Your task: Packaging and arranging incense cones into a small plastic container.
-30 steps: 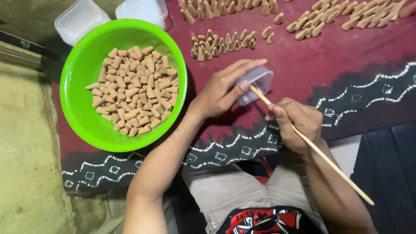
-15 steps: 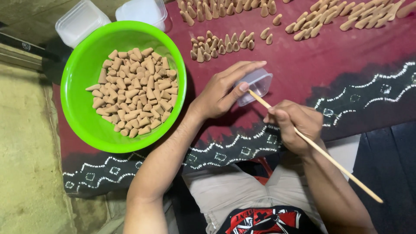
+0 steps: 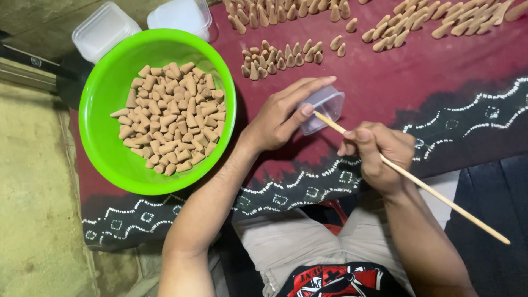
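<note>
Between the two hands, over the dark red patterned cloth [image 3: 418,82], a small clear plastic cup [image 3: 325,109] lies tipped on its side. The left hand [image 3: 280,118] reaches in from the lower left, fingers [image 3: 308,91] curled over the cup and thumb against its rim, holding it. The right hand [image 3: 379,154] is closed around a thin wooden stick [image 3: 429,190], whose near tip meets the cup's mouth while the far end slants off toward the lower right. What the cup holds is hard to make out. Left of the hands stands a green bowl [image 3: 99,126] heaped with tan cones [image 3: 173,118]. More cones stand in rows [image 3: 280,55] on the cloth above, partly cut off by the top edge, and two clear lidded tubs [image 3: 104,27] sit beyond the bowl.
</note>
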